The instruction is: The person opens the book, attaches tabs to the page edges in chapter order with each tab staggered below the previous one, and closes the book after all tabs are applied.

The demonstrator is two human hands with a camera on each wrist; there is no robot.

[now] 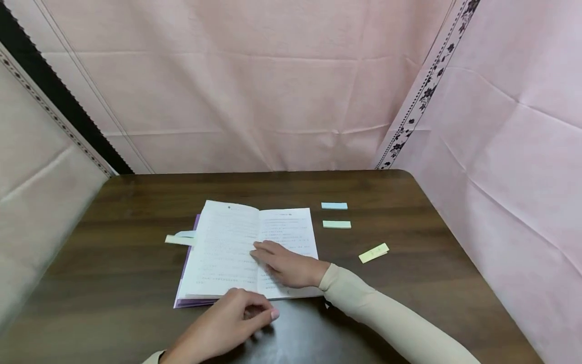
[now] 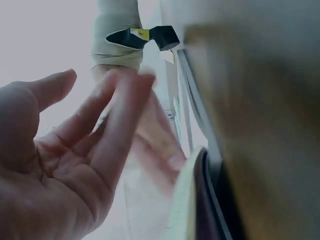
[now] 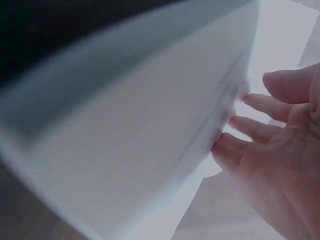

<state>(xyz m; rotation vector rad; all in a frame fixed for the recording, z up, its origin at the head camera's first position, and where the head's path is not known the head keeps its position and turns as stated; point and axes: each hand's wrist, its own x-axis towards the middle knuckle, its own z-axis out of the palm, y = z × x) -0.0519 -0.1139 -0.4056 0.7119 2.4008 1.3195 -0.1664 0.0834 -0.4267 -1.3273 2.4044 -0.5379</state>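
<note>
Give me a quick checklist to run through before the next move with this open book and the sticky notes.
1. Open book lies flat on the table: ok.
2. Right hand rests on the right page, fingers straight: ok.
3. Left hand at the book's near edge, holds nothing: ok.
4. Blue note, green note and yellow note lie apart, right of the book: ok.
5. Flags stick out past the book's left edge: ok.
6. Page text readable: cannot tell.

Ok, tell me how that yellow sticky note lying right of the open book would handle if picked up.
The yellow sticky note looks thin and flat, so probably very light and floppy. Flush on the table, it may need an edge lifted.
</note>
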